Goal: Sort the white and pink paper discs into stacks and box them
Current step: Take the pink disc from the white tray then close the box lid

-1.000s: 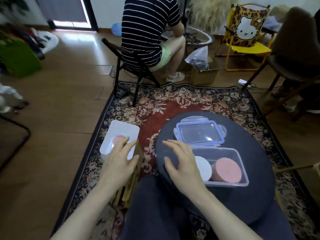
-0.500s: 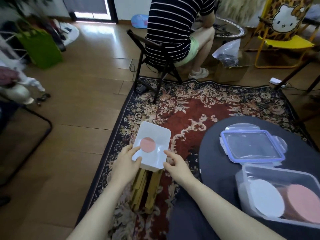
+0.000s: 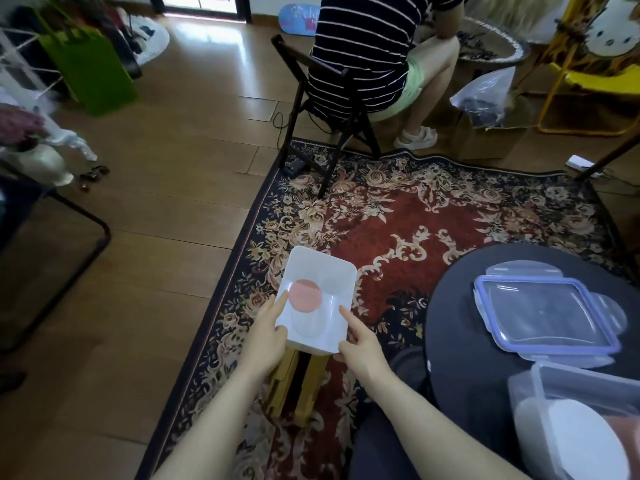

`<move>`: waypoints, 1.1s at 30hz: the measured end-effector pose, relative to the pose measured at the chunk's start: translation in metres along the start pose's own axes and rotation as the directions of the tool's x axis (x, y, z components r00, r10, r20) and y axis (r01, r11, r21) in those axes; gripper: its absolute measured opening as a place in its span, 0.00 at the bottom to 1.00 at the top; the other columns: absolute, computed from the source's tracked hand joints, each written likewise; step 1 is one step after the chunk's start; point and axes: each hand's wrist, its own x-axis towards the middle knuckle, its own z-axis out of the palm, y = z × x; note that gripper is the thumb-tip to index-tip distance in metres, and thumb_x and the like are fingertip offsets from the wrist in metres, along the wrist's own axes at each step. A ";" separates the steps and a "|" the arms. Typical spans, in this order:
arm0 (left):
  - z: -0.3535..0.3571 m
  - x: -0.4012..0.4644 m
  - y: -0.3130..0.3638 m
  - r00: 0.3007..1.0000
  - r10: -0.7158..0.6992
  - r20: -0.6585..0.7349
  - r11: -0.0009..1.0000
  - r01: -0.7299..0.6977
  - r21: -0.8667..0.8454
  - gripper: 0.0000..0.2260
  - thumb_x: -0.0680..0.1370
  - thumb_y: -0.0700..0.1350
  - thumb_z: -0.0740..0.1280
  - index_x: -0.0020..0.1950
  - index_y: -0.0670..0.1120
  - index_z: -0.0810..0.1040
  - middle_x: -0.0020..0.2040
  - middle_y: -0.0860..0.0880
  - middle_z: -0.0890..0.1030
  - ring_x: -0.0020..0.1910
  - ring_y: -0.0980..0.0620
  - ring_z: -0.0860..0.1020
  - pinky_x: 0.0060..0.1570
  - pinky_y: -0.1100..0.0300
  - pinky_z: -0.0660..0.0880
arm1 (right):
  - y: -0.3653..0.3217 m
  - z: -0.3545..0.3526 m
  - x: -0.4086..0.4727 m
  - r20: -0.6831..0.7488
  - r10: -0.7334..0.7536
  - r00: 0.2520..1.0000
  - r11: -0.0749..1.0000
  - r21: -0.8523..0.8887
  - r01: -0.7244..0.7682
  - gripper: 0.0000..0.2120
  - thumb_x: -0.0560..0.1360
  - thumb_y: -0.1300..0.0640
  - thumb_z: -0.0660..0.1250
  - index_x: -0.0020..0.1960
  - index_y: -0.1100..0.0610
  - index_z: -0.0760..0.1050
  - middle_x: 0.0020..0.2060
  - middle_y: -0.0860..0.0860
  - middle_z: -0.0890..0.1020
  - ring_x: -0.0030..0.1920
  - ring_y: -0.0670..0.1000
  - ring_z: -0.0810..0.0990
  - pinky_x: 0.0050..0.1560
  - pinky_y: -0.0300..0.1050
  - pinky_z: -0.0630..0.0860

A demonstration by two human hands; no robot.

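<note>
A white tray [image 3: 329, 271] rests on a small wooden stool [image 3: 298, 386] over the rug. In it lies one pink disc [image 3: 305, 295], with a faint white disc [image 3: 308, 325] just below. My left hand [image 3: 265, 337] grips the tray's near left edge, index finger stretched toward the pink disc. My right hand [image 3: 360, 344] holds the near right corner. At the lower right, a clear box [image 3: 568, 379] on the round dark table [image 3: 460, 358] holds a white disc stack [image 3: 568, 441] and a pink disc stack [image 3: 627, 427], the latter cut off by the frame edge.
The box's blue-rimmed lid [image 3: 543, 313] lies on the table behind the box. A person in a striped shirt sits on a black folding chair [image 3: 325, 109] at the rug's far edge. A green bag [image 3: 90, 71] and a black frame [image 3: 79, 216] stand to the left.
The view swung left from the table to the tray. My right hand left the clear box and came to the tray's right corner; my left hand settled on its left edge.
</note>
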 end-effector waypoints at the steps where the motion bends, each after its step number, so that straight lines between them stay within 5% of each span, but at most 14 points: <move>1: -0.001 -0.004 0.000 1.000 0.003 -0.008 1.000 -0.003 0.008 0.32 0.76 0.31 0.53 0.77 0.54 0.59 0.78 0.53 0.57 0.75 0.57 0.56 0.63 0.65 0.58 | 0.000 -0.001 -0.004 0.000 0.000 1.000 1.000 0.012 0.000 0.34 0.73 0.73 0.56 0.74 0.46 0.63 0.72 0.48 0.67 0.34 0.44 0.78 0.30 0.37 0.72; 5: -0.005 -0.031 0.016 0.997 0.052 -0.049 0.996 -0.048 0.075 0.31 0.77 0.31 0.54 0.77 0.56 0.58 0.77 0.56 0.58 0.72 0.58 0.61 0.62 0.65 0.62 | -0.006 -0.006 -0.025 -0.037 -0.010 0.999 1.000 0.001 0.010 0.35 0.72 0.72 0.56 0.73 0.43 0.64 0.72 0.49 0.69 0.31 0.48 0.75 0.27 0.39 0.71; 9: -0.019 -0.059 0.041 0.984 0.143 -0.106 0.979 -0.125 0.161 0.37 0.77 0.37 0.56 0.75 0.69 0.45 0.69 0.64 0.62 0.54 0.59 0.72 0.43 0.59 0.73 | -0.028 -0.017 -0.060 -0.089 -0.094 0.992 0.994 -0.055 0.089 0.35 0.71 0.69 0.57 0.71 0.39 0.66 0.64 0.45 0.77 0.24 0.46 0.70 0.25 0.40 0.69; 12: -0.033 -0.072 0.058 0.981 0.185 -0.055 0.964 -0.192 -0.184 0.39 0.76 0.39 0.62 0.74 0.70 0.45 0.71 0.61 0.66 0.64 0.60 0.70 0.55 0.61 0.72 | -0.042 -0.032 -0.089 -0.098 -0.149 0.984 0.988 -0.049 0.145 0.33 0.71 0.68 0.58 0.69 0.39 0.68 0.49 0.55 0.83 0.30 0.51 0.73 0.31 0.42 0.71; 14: -0.040 -0.078 0.072 0.980 0.198 0.007 0.918 -0.183 -0.352 0.37 0.72 0.50 0.67 0.74 0.68 0.50 0.74 0.60 0.64 0.71 0.59 0.66 0.66 0.55 0.67 | -0.047 -0.041 -0.107 -0.084 -0.184 0.979 0.983 -0.025 0.183 0.33 0.70 0.67 0.59 0.68 0.39 0.70 0.48 0.62 0.81 0.34 0.53 0.73 0.36 0.45 0.74; 17: -0.042 -0.089 0.092 0.977 0.205 0.061 0.878 -0.156 -0.452 0.38 0.68 0.60 0.69 0.74 0.69 0.53 0.73 0.67 0.61 0.69 0.65 0.65 0.67 0.55 0.65 | -0.051 -0.058 -0.132 -0.049 -0.273 0.961 0.962 -0.027 0.272 0.32 0.70 0.68 0.60 0.66 0.39 0.71 0.38 0.53 0.79 0.33 0.49 0.70 0.35 0.41 0.72; 20: -0.038 -0.099 0.106 0.971 0.231 0.062 0.820 -0.160 -0.549 0.35 0.69 0.56 0.71 0.72 0.70 0.59 0.71 0.64 0.69 0.66 0.57 0.73 0.63 0.50 0.72 | -0.053 -0.077 -0.154 0.022 -0.368 0.930 0.928 -0.045 0.369 0.33 0.71 0.69 0.59 0.66 0.38 0.71 0.43 0.45 0.81 0.34 0.48 0.71 0.35 0.36 0.71; 22: -0.033 -0.107 0.113 0.969 0.248 0.006 0.778 -0.195 -0.597 0.36 0.67 0.55 0.72 0.72 0.67 0.63 0.69 0.58 0.73 0.64 0.50 0.76 0.59 0.47 0.74 | -0.055 -0.086 -0.162 0.032 -0.487 0.873 0.868 -0.091 0.488 0.31 0.72 0.66 0.60 0.67 0.38 0.69 0.57 0.41 0.77 0.48 0.45 0.77 0.50 0.36 0.74; 24: -0.025 -0.118 0.121 0.968 0.248 -0.028 0.747 -0.210 -0.630 0.37 0.64 0.54 0.73 0.72 0.64 0.66 0.67 0.56 0.76 0.60 0.50 0.79 0.52 0.52 0.78 | -0.065 -0.096 -0.173 -0.023 -0.692 0.722 0.704 -0.246 0.667 0.27 0.72 0.63 0.62 0.68 0.43 0.69 0.64 0.41 0.69 0.65 0.43 0.69 0.64 0.33 0.66; 26: -0.016 -0.130 0.129 0.966 0.258 -0.019 0.742 -0.210 -0.637 0.38 0.62 0.54 0.73 0.72 0.60 0.68 0.65 0.56 0.77 0.58 0.52 0.80 0.47 0.57 0.79 | -0.081 -0.104 -0.177 0.000 -0.830 0.558 0.534 -0.287 0.795 0.22 0.74 0.66 0.63 0.64 0.49 0.73 0.61 0.45 0.72 0.65 0.45 0.71 0.63 0.32 0.65; 27: -0.012 -0.135 0.132 0.964 0.265 -0.006 0.742 -0.209 -0.637 0.38 0.61 0.54 0.74 0.72 0.59 0.68 0.65 0.56 0.78 0.57 0.52 0.81 0.48 0.56 0.80 | -0.090 -0.107 -0.177 0.061 -0.834 0.548 0.518 -0.255 0.817 0.21 0.75 0.67 0.63 0.62 0.49 0.74 0.58 0.46 0.75 0.62 0.45 0.74 0.61 0.32 0.68; 30: -0.003 -0.146 0.137 0.959 0.284 0.004 0.760 -0.223 -0.611 0.36 0.63 0.54 0.74 0.70 0.61 0.70 0.66 0.55 0.77 0.61 0.50 0.79 0.58 0.46 0.76 | -0.106 -0.111 -0.168 0.241 -0.675 0.698 0.623 -0.321 0.713 0.20 0.76 0.64 0.65 0.64 0.47 0.71 0.58 0.43 0.74 0.60 0.41 0.74 0.63 0.38 0.71; 33: 0.000 -0.153 0.142 0.947 0.321 -0.013 0.780 -0.272 -0.564 0.34 0.63 0.55 0.74 0.69 0.63 0.71 0.67 0.55 0.75 0.63 0.50 0.77 0.61 0.43 0.74 | -0.109 -0.112 -0.156 0.232 -0.559 0.796 0.649 -0.475 0.594 0.26 0.75 0.61 0.67 0.71 0.51 0.65 0.63 0.45 0.68 0.65 0.44 0.69 0.67 0.43 0.67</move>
